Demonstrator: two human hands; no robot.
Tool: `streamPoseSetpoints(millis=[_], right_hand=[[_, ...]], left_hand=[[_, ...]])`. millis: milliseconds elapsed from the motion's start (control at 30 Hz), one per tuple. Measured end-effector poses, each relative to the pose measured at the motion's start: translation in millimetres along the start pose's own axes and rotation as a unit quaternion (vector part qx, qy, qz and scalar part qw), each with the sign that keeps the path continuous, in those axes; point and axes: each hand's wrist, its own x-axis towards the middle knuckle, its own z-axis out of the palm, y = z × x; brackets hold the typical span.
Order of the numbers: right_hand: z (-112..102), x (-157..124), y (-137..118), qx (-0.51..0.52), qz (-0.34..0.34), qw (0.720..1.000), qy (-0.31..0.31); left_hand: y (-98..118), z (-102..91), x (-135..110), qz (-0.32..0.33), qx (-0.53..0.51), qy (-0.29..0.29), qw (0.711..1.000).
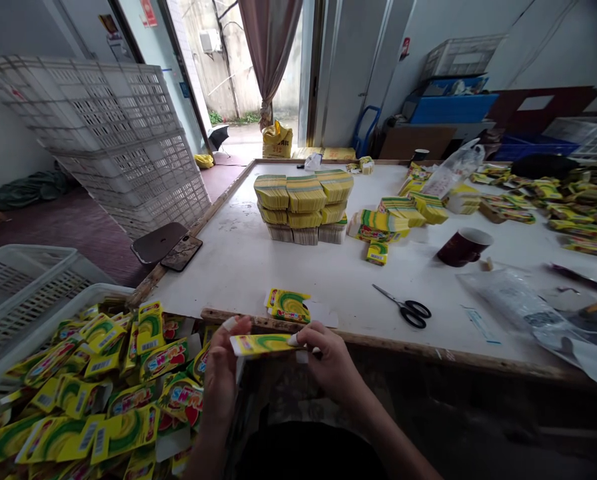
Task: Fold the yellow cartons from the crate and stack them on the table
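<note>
A flat yellow-green carton (263,344) with a white end flap is held level over the table's front edge. My right hand (323,350) pinches its right end between thumb and fingers, with white covers on the fingertips. At the carton's other end is my left hand (222,363), its fingers apart and loosely curved beside the white flap; whether they touch it I cannot tell. A white cover sits on one left fingertip. Just beyond both hands, another yellow carton (287,305) lies on the white table (218,280), beside a white piece.
A crate (103,289) of loose cartons stands at left, below tall stacked white crates (103,120). On the table are stacked card bundles (304,200), more cartons (378,225), black scissors (412,312), a dark mug (458,248), a phone (182,252) and a plastic bag (513,300).
</note>
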Motion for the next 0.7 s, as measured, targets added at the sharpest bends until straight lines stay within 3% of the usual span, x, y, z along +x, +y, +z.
streamPoseSetpoints(millis=[100,200,267,333,400,467,533,600,700], right_hand=[[-7.4,-2.2,-4.7,-0.143,-0.095,0.984,-0.043],[-7.2,-5.0,-14.7,-0.200,-0.181,0.958,-0.096],[-5.0,-6.7,-19.2,-0.190,-0.197,0.958,-0.086],[-2.6,-7.8,-19.2,-0.150,-0.149,0.977,-0.011],[0.8,-8.4,-15.2,-0.068,-0.050,0.994,0.072],[6.3,-8.9,-10.1,0.060,0.050,0.994,0.075],[13.4,-9.8,-6.8,0.210,0.139,0.968,0.009],[19.5,-10.6,-6.7,0.332,0.202,0.920,-0.043],[22.7,-10.2,-10.1,0.420,0.241,0.873,-0.054]], left_hand=[[28.2,-3.0,3.2,0.042,0.093,-0.068,0.992],[36.6,-2.0,-1.3,-0.018,0.201,-0.197,0.959],[30.5,1.4,-5.1,-0.050,0.261,-0.263,0.927],[20.2,5.4,-8.4,-0.038,0.316,-0.282,0.905],[10.1,8.2,-11.7,-0.003,0.340,-0.256,0.905],[2.5,9.6,-16.2,0.019,0.329,-0.218,0.919],[-2.1,10.3,-21.6,0.027,0.298,-0.185,0.936],[-3.8,11.5,-26.8,0.016,0.265,-0.172,0.949],[-2.4,15.4,-31.5,-0.016,0.214,-0.182,0.960]])
